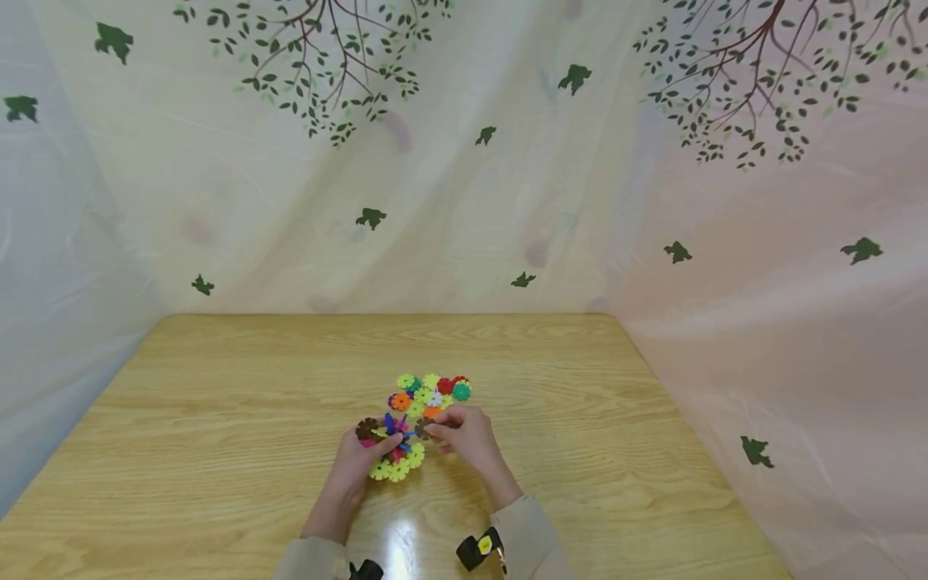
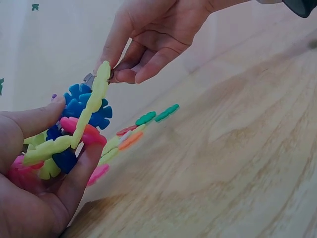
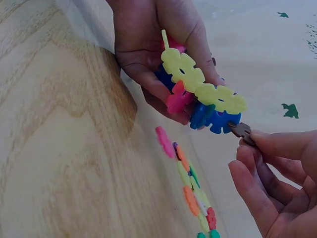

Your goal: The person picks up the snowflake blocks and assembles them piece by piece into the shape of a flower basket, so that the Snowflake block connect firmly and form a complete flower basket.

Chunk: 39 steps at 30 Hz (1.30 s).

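My left hand (image 1: 354, 466) grips a cluster of interlocking snowflake discs (image 1: 397, 469) above the table. Yellow, pink and blue discs make it up, and a dark brown disc (image 1: 367, 428) shows at its left side. Between thumb and fingertips, my right hand (image 1: 473, 439) pinches another brown disc (image 3: 242, 133). Its edge meets a blue disc (image 3: 220, 122) of the cluster in the right wrist view; whether the slots are joined I cannot tell. In the left wrist view, a chain of yellow discs (image 2: 91, 106) hides most of the brown one.
Just beyond the hands, a group of loose discs (image 1: 423, 395) in yellow, orange, red, green and white lies on the wooden table (image 1: 239, 419). A fabric curtain (image 1: 435, 266) printed with leaves hangs behind the table and along its sides.
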Each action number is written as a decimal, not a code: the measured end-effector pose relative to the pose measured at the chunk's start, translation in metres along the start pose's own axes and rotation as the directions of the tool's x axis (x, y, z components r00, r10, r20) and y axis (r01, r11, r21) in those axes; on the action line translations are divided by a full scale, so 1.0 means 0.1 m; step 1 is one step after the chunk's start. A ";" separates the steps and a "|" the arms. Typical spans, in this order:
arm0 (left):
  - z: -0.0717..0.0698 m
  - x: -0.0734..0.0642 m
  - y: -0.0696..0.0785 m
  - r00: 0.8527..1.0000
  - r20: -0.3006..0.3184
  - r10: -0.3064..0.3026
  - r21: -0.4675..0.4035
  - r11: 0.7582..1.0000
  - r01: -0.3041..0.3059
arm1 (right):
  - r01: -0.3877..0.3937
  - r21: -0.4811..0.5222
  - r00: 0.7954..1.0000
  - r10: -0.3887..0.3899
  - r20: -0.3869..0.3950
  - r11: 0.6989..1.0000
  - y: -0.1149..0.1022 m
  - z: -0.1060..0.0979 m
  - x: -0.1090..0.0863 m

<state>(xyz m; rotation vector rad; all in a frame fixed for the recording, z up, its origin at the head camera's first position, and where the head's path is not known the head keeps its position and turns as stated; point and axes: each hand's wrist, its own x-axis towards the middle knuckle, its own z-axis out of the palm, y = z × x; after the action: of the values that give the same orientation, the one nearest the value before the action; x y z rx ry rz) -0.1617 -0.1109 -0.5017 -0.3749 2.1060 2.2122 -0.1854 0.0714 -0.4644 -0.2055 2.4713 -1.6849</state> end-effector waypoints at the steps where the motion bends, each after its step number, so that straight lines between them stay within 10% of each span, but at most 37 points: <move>1: -0.01 0.00 0.00 1.000 -0.001 -0.006 -0.012 1.000 0.006 | 0.003 -0.002 1.000 -0.003 0.001 1.000 -0.01 0.00 0.00; 12: 0.01 0.00 0.02 0.999 0.005 -0.039 -0.074 0.997 0.039 | 0.072 -0.136 0.996 -0.078 -0.032 0.988 -0.10 -0.02 0.01; 29: 0.00 0.01 0.03 0.999 0.003 -0.032 -0.094 0.995 0.033 | -0.020 0.026 0.999 0.021 -0.037 0.999 -0.03 -0.12 0.04; 39: -0.01 0.00 0.03 0.999 -0.026 -0.027 -0.059 0.998 0.026 | 0.050 -0.003 0.999 -0.050 -0.017 0.999 -0.07 -0.06 0.02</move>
<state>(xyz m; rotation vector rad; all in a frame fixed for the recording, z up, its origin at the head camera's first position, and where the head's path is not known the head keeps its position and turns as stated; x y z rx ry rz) -0.1617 -0.1118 -0.4992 -0.4361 2.0400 2.2715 -0.1882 0.0744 -0.4558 -0.2561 2.5006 -1.7102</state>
